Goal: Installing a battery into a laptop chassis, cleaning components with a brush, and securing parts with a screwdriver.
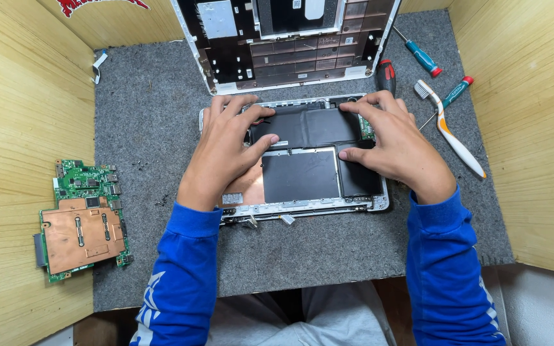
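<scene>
- Far left, on the wooden ledge: green circuit board (83, 220) with a copper plate on it, well apart from both hands.
- Small white scrap (99, 63) at the back left edge of the grey felt mat (155, 115); tiny dark screws (141, 164) loose on the mat, near the left hand.
- Left hand (226, 150) open, fingers spread, pressing flat on the left part of the black battery pack (312, 154) (thumb tip on its top face).
- Battery pack sits inside the opened laptop base (302, 204), mid mat, right in front of the person.
- Behind it, the detached white-edged laptop cover (290, 38) lies inside up, crowding the base's back edge.
- Right hand (392, 144) open too, fingertips on the battery's upper right corner, thumb on its right cell; grips nothing.
- Red-and-black screwdriver (386, 75) just behind the right fingers.
- Further right: two teal screwdrivers (423, 59), (456, 93) and a white-orange toothbrush (450, 131), near the right wrist but not touching.
</scene>
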